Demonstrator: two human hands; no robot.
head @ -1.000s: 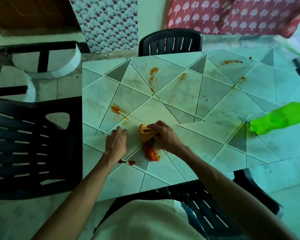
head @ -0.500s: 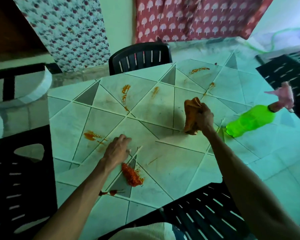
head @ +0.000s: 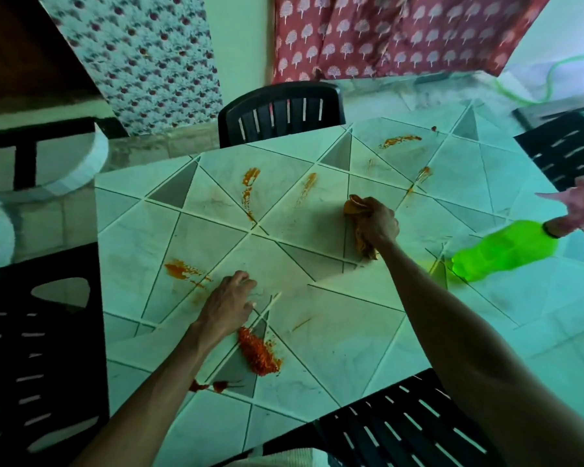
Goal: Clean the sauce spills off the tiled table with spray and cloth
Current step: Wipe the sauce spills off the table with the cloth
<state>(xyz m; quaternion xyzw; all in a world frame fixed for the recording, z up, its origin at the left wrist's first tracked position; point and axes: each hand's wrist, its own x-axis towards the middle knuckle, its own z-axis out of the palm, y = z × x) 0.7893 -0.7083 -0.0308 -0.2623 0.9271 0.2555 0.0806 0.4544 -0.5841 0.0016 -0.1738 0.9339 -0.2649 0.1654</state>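
Near edge: two small sauce drops (head: 220,385). Just beyond, one thick sauce heap (head: 258,353), long axis far-left to near-right, just beside the left hand (head: 228,303).

Left hand: flat on the counter (head: 334,338), fingers relaxed, holding nothing. One smear (head: 181,267) just to its left.

Mid-counter: right hand (head: 378,224) bunched round one orange cloth (head: 364,244), pressed to the tiles. Heap lies near-left of the cloth, well apart; closer to the left hand, though the cloth probably has to come back toward the body.

One green spray bottle (head: 503,249) on its side, right of the cloth, on the right hand's side.

Far half: four streaks (head: 248,190).

Four black chairs (head: 280,111) around.
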